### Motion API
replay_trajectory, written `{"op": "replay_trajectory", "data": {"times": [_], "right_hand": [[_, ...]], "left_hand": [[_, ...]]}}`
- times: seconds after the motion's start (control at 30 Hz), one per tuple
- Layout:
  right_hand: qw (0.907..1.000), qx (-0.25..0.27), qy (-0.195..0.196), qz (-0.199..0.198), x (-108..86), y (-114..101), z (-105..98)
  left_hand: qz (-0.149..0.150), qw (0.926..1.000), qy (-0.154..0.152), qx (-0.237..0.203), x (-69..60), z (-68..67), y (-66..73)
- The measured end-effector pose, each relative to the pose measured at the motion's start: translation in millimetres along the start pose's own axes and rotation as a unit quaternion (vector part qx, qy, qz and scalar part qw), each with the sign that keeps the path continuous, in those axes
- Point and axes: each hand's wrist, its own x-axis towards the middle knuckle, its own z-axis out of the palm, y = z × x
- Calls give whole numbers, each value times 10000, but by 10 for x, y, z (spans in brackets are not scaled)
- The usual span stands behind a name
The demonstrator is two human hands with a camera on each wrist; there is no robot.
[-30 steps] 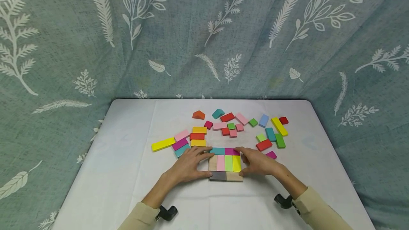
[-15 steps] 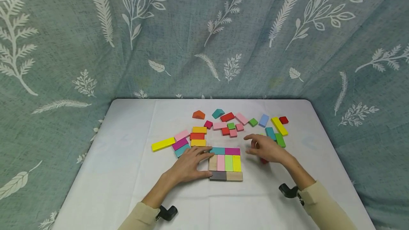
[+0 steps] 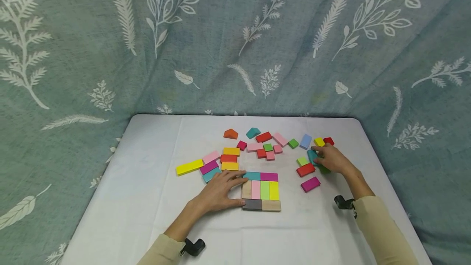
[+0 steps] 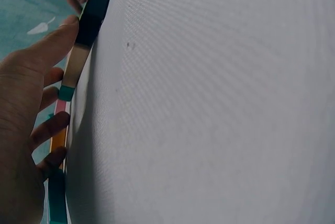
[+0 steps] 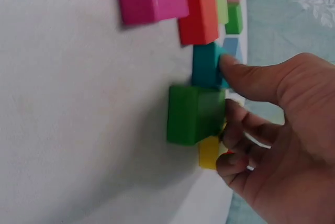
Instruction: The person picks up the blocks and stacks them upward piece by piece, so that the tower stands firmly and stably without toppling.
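My left hand [image 3: 220,190] rests at the left edge of a flat rectangle of blocks, fingers spread. Its index fingertip touches the teal block [image 3: 252,176] at the top, its thumb the dark grey block [image 3: 252,205] at the bottom. Between them stand natural wood, pink, light green and yellow blocks. At the right, my right hand [image 3: 334,160] reaches over the loose blocks. In the right wrist view, thumb and curled index finger pinch a teal block [image 5: 203,67]; the index tip is partly hidden behind a green block [image 5: 184,116]. A yellow block [image 5: 208,152] lies beyond.
Near the right hand lie a red block [image 3: 306,170], a magenta block [image 3: 310,184] and a light blue block [image 3: 306,141]. Several loose blocks, including an orange one [image 3: 230,134], lie farther back on the white table [image 3: 154,142]. A long yellow block [image 3: 189,167] lies left.
My right hand has left the right side of the block rectangle and moved right and back to the loose teal block. The left hand stays in place. The head view has shifted slightly.
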Motion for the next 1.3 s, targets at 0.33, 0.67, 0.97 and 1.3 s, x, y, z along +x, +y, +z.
{"op": "replay_trajectory", "data": {"times": [0.33,0.67,0.97,1.3], "right_hand": [[9984,510,222,-47,-31,-20,-68],[9760,1953,559,-787,-198,-418,-45],[9571,2596,-695,-1087,-248,-1151,692],[9776,1540,-278,-1405,-179,-1401,1044]], "left_hand": [[6,10000,50,21,5,-22,19],[-7,10000,22,-29,0,-20,42],[18,10000,14,28,-4,-1,22],[50,9999,-7,88,-8,-9,26]]}}
